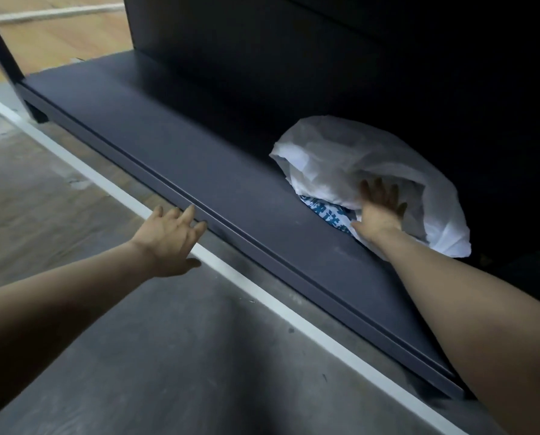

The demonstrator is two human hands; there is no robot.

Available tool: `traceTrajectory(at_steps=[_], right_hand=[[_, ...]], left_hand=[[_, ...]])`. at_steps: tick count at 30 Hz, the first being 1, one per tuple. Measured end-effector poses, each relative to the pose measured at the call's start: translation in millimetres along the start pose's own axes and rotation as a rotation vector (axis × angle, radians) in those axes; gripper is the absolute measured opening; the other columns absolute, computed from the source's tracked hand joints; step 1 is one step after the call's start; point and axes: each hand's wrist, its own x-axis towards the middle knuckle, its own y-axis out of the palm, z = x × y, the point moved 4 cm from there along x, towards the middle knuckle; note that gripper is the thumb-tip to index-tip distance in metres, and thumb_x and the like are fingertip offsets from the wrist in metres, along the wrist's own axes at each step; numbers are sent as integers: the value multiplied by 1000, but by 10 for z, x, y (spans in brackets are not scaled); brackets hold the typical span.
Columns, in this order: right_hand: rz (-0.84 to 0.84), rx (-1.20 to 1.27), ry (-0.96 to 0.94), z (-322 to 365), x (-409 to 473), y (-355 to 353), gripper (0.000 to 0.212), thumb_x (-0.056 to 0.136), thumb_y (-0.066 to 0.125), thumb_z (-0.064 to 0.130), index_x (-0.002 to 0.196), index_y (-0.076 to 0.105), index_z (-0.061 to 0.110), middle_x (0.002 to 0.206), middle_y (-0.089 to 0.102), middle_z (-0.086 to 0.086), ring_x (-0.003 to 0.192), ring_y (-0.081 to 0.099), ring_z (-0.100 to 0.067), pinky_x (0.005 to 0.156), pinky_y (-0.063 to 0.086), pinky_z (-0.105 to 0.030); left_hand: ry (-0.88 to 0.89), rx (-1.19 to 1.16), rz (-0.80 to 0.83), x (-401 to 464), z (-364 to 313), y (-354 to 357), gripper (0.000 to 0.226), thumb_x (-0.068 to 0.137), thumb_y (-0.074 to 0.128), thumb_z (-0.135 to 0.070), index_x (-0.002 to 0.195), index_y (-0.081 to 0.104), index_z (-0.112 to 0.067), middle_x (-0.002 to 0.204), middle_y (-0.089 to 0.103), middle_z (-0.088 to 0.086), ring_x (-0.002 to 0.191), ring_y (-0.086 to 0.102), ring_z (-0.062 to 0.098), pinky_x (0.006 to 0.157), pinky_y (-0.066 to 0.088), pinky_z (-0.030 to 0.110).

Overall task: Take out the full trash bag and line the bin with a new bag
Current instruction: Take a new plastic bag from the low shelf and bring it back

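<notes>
Crinkled white plastic bag [366, 158] at right lies on the smooth dark shelf [199, 171]. Your right hand [380, 211] presses it, fingers spread. Your left hand [171, 240] rests open-fingered on the shelf's edge.

A shelf [199, 171] runs from ten o'clock to five o'clock above the floor [136, 356], with a floor line [111, 189] along its front edge. A bag [356, 158] lies on the shelf at two o'clock, a packet [328, 211] under it. The left hand [171, 243] rests on the shelf edge at nine o'clock; the right hand [381, 211] touches the bag
</notes>
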Motion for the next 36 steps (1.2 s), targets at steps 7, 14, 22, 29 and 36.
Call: traceTrajectory(at_steps=[7,14,22,29,36], right_hand=[[-144,-180,-76,83,207,-2,62,83,66,12,138,39,21,124,54,-16,112,55,-37,85,50,-38],[-150,-107,-203,165,15,-308,31,99,35,9,116,57,-2,115,58,-26,106,56,-37,86,43,-37],[-284,-288,-462,391,-565,-649,71,75,65,0,141,38,8,118,58,-22,89,64,-38,65,48,-38],[-413,-343,-721,486,-1114,-704,80,22,88,-9,99,73,1,89,71,-29,38,61,-31,29,40,-22],[-260,-266,-712,431,-1146,-737,83,24,91,0,104,72,4,96,71,-27,48,66,-31,29,42,-25]], left_hand=[[-26,-75,43,-152,61,183,79,88,45,-59,148,14,-18,153,14,16,135,31,32,110,29,44],[-47,-127,-5,-60,53,87,77,86,48,-60,145,20,-20,148,24,12,132,37,29,108,31,43],[25,-312,-243,126,-250,-472,106,80,58,-61,150,-10,-21,158,0,11,143,17,32,114,20,47],[173,-199,-406,115,-605,-870,120,72,63,-66,148,-19,-23,157,-17,10,144,2,37,113,15,55],[271,-131,-401,-107,-416,-742,113,72,40,-82,147,-20,-24,158,-10,10,143,14,30,111,25,47]])
